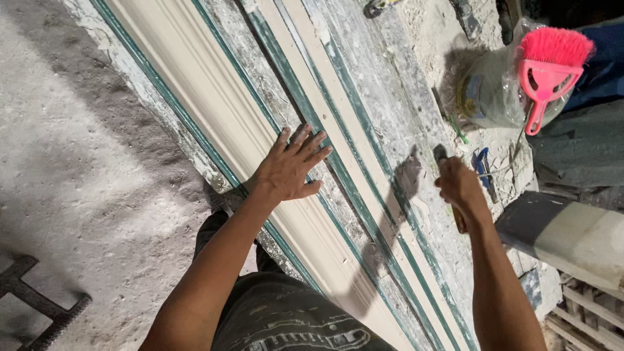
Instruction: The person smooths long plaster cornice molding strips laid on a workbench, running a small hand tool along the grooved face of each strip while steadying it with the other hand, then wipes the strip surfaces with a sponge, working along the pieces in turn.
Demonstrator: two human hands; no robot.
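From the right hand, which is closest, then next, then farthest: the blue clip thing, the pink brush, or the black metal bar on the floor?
1. Blue clip: just right of the right hand.
2. Pink brush: up and to the right, by a plastic bag.
3. Black metal bar: far left, at the bottom corner.

A single head-worn camera looks steeply down from close above the person's own forearms, which enter from the bottom edge toward mid-frame. The long table (364, 97) runs diagonally from the upper left to the lower right, with floor (71, 162) at left. There is no second view.
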